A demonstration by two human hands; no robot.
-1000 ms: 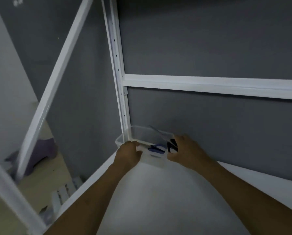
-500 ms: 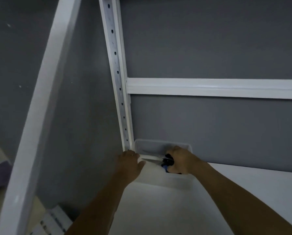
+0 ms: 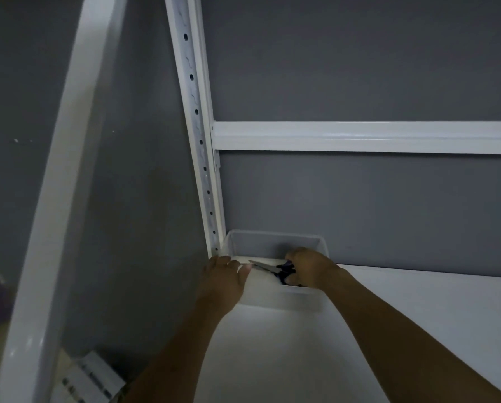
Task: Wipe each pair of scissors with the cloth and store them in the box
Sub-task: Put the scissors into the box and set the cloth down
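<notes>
Moved: scissors (image 3: 268, 267) now swung blades-left inside box (image 3: 275, 239), handles pinched by right hand (image 3: 310, 267); rim gripped by left hand (image 3: 224, 282), box steadied.

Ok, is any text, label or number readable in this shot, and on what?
None legible.
The box, the scissors and the shelf upright show no print.
The white object at the lower left carries dark marks, too blurred to read.

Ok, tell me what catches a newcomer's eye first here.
Two bare arms reach to a translucent box in the back-left corner of the shelf, beside the perforated white post. The right hand holds dark-handled scissors in its opening, while the left hand grips its near rim.
</notes>
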